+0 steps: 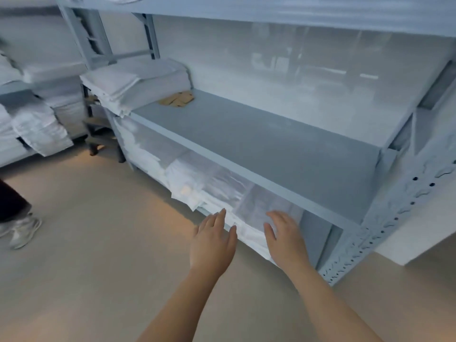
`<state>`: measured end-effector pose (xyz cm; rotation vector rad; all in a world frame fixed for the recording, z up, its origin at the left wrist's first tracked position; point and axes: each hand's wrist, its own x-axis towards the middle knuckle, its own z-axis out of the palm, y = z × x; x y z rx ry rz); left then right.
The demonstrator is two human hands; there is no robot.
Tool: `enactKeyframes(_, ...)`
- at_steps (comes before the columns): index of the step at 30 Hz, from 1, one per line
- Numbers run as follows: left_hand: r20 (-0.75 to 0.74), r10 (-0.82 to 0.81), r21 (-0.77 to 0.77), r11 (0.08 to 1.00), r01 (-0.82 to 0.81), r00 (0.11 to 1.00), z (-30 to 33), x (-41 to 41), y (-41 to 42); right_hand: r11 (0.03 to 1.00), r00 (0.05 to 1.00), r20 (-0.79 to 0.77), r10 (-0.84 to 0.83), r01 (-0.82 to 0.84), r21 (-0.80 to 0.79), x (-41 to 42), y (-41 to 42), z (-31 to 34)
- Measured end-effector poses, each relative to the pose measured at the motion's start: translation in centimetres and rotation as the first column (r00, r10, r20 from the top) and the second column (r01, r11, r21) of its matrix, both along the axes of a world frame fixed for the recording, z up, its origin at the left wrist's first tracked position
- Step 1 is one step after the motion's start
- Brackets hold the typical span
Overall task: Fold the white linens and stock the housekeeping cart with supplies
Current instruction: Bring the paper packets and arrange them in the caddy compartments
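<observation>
White linens lay under the shelf board; before them your left hand and right hand hovered flat-fingered, holding nothing.

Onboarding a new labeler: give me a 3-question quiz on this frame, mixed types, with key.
1. True or false: the left hand grips a folded linen.
2. Where do the brown paper pieces lie? A) on the floor B) on the middle shelf beside the folded linen stack C) on the bottom shelf
3. Fill in: both hands reach toward the white linens on the ___ shelf.

Key: 1 false, both it and the right hand are open and hold nothing; 2 B; 3 bottom.
</observation>
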<state>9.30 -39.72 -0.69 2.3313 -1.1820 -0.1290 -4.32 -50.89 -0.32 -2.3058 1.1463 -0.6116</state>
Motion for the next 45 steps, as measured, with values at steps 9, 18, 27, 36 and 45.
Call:
enactKeyframes(9,-0.011,0.179,0.003,0.984,-0.179,0.984,-2.1,11.9,-6.8,0.983,0.983,-0.012,0.181,-0.181,0.016,13.7,-8.7,-2.0)
enactKeyframes(18,0.02,0.376,-0.022,0.927,-0.375,0.927,0.0,23.8,-15.5,0.933,0.933,-0.017,0.359,-0.359,0.0,28.4,-19.7,-0.5)
enactKeyframes(27,0.006,0.526,0.004,0.851,-0.526,0.851,-0.8,34.6,-17.0,0.861,0.86,-0.042,0.508,-0.508,0.024,41.8,-22.0,-1.6)
enactKeyframes(36,0.008,0.531,0.016,0.847,-0.531,0.847,-2.4,49.8,-16.3,0.841,0.84,-0.062,0.539,-0.54,-0.012,57.4,-20.7,-3.2)
enactKeyframes(45,0.061,0.412,0.011,0.911,-0.413,0.909,-0.5,66.5,-17.0,0.898,0.899,-0.044,0.436,-0.438,-0.037,72.4,-20.4,-1.7)
